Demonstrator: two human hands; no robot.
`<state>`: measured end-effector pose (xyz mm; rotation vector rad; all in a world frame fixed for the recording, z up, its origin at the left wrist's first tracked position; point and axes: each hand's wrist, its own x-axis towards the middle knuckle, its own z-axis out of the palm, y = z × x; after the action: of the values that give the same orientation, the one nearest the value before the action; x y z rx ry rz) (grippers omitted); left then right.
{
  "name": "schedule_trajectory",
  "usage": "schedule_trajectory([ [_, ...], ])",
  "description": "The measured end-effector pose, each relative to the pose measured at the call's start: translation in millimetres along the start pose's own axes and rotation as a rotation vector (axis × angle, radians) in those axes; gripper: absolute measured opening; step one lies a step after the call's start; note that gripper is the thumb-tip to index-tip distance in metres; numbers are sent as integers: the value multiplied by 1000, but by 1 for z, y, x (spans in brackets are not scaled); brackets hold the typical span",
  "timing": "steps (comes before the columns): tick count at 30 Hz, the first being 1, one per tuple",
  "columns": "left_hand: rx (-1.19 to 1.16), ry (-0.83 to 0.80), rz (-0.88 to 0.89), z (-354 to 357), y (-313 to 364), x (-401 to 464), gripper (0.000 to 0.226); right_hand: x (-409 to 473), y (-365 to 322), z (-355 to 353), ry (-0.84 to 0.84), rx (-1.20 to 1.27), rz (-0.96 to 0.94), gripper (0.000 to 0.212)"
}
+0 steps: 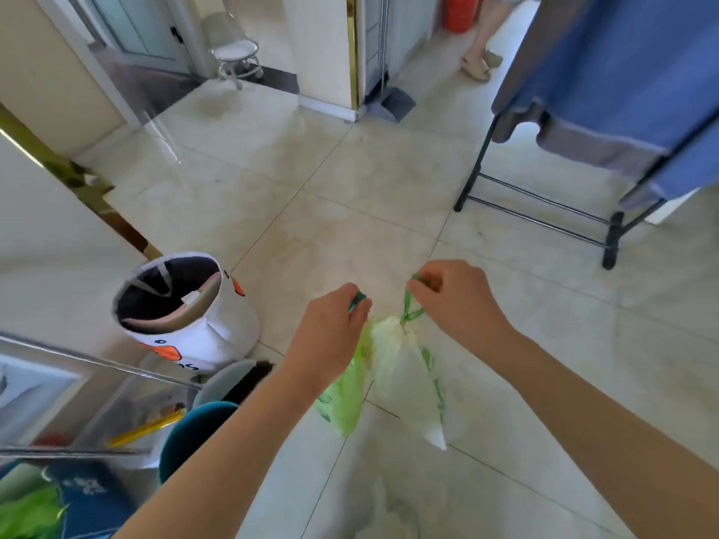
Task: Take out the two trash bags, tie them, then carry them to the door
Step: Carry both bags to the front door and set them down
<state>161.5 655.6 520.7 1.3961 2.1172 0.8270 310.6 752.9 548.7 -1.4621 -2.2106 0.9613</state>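
Glossy cream floor tiles [350, 180] fill the room, with a white fabric laundry basket printed with orange duck faces [186, 317] at the left edge. Right of it, the left hand [334, 324] pinches the green drawstring of a translucent green trash bag [344, 398]. Beside it, touching, hangs a translucent white trash bag [408, 383], its green tie pinched in the curled right hand [455, 301]. Farther right stands a black metal rack draped with blue cloth [622, 91].

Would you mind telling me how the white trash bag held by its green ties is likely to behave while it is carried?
The white trash bag hangs limp below the right hand, so it is probably floppy and will swing. It tapers narrow, suggesting a light load. The thin green ties could dig into fingers or slip if gripped loosely.
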Motion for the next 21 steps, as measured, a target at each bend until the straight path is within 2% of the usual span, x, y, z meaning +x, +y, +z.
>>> schedule_trajectory([
  [6,16,10,62,-33,100,4,21,-29,-17,-97,133,30,45,20],
  [11,94,-91,188,-30,153,4,22,-58,-1,-153,152,43,81,15],
  [15,79,-112,213,-13,195,9,22,-77,27,-187,197,44,152,12],
  [21,-21,-265,238,49,249,16,17,-103,85,-228,266,21,289,10],
])
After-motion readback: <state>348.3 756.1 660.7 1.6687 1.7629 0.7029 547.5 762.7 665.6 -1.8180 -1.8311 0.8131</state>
